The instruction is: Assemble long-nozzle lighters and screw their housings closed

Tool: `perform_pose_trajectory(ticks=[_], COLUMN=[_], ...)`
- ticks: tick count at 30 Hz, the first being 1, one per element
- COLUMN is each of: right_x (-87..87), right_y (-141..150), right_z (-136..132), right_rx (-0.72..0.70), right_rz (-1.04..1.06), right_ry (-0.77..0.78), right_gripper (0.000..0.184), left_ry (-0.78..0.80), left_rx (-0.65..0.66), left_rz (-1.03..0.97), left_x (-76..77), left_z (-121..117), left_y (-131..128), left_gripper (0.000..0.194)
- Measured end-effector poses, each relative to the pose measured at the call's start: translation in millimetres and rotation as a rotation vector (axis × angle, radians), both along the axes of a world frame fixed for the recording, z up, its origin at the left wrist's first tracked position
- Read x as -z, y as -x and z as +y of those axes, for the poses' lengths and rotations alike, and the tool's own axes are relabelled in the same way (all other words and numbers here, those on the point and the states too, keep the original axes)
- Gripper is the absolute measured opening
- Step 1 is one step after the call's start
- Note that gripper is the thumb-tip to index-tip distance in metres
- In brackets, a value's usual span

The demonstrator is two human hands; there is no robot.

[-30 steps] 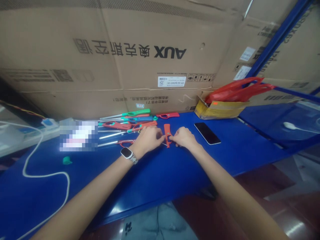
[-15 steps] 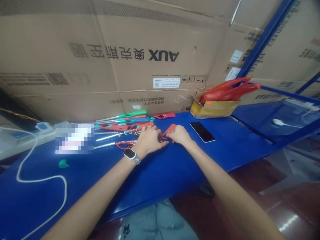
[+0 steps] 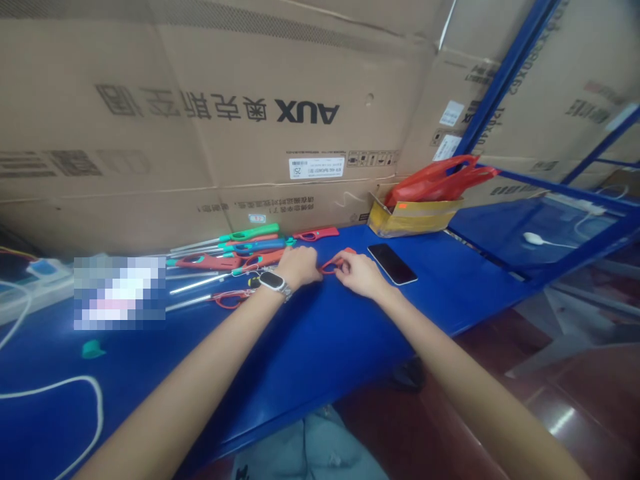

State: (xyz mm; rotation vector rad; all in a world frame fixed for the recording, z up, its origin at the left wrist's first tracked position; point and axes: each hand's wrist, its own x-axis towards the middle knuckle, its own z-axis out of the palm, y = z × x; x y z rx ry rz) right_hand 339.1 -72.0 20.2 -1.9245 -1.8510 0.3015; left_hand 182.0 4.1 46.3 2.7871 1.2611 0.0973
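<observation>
My right hand [image 3: 361, 275] is closed on a red long-nosed lighter [image 3: 330, 265], whose looped trigger guard shows between the two hands. My left hand [image 3: 300, 265], with a watch on the wrist, is at the lighter's left end with curled fingers; what they hold is hidden. Several more long-nosed lighters lie left of and behind the hands, among them a green one [image 3: 255, 232], a blue one [image 3: 265, 246] and a red one [image 3: 207, 261] with metal tubes pointing left. Another red lighter [image 3: 320, 234] lies just beyond the hands.
A black-screened phone [image 3: 393, 263] lies right of my right hand on the blue table [image 3: 300, 353]. Behind it stands a yellow box [image 3: 420, 219] with a red plastic bag [image 3: 443, 181]. A green cap [image 3: 93, 349] and white cable [image 3: 100, 407] are at left. Large cardboard [image 3: 225, 60] closes the back.
The view has turned slightly right. My hands have shifted a little apart, and more of the red lighter's trigger loop shows between them. My right hand covers more of its handle.
</observation>
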Motion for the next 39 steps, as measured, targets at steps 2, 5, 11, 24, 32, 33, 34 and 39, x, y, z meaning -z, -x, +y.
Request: perform_pose_trajectory(ticks=[2,5,11,24,32,33,34,39], right_x=[-5.3,-14.9,-21.1,-13.5,-22.5,-23.4,-24.1,-25.4], right_y=[-4.6,-7.1,-6.6,13.4,44.3,50.8,57.5,85.2], right_z=[1.2,7.0,18.9,14.0,-4.5,-6.3,-7.8,-6.8], right_rx=[-0.113,-0.250,-0.330,-0.299,-0.373,-0.393,-0.415,-0.511], right_rz=[-0.179,-0.340,-0.461,-0.123,0.126,0.147,0.165,0.197], right_ry=[-0.016,-0.009,0.010,-0.095,-0.286,-0.300,-0.309,-0.379], right_gripper=[0.033,0.028,0.014,0.012,0.011,0.012,0.012,0.010], left_ry=[0.000,-0.020,-0.131,-0.138,-0.225,-0.230,-0.237,-0.261], left_rx=[0.032,0.077,0.119,0.131,0.335,0.344,0.354,0.313], left_rz=[-0.011,-0.034,-0.193,-0.268,-0.497,-0.515,-0.524,-0.615], left_x=[1.8,6.5,17.3,10.8,-8.5,-11.4,-13.9,-15.4], left_z=[-2.5,-9.4,-16.8,-3.2,-7.5,-10.9,-14.2,-22.2], left_y=[7.5,23.1,46.3,51.3,92.1,100.8,110.0,158.1], left_gripper=[0.011,0.015,0.026,0.023,0.029,0.030,0.031,0.030])
